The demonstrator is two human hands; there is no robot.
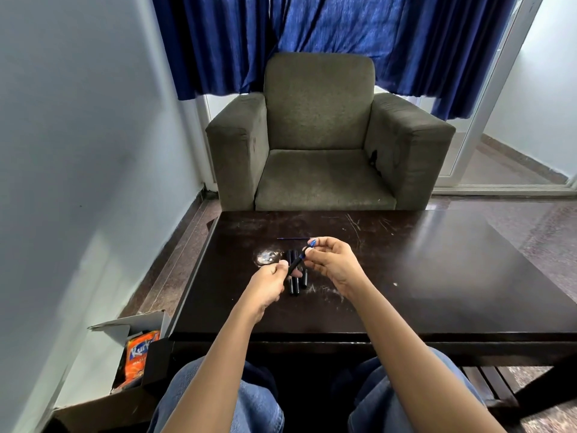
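Observation:
A black pen (296,263) with a blue tip is held slanted above the dark wooden table (437,276). My left hand (269,284) pinches its lower black end. My right hand (331,262) pinches the blue tip end between thumb and fingers. Under the pen, several black pen parts (296,284) lie side by side on the table. A thin blue refill (292,238) lies flat just beyond the hands.
A grey-green armchair (321,135) stands right behind the table, with blue curtains (312,35) above it. An open cardboard box (137,348) with an orange snack packet sits on the floor at the left. My knees in jeans are under the table's front edge.

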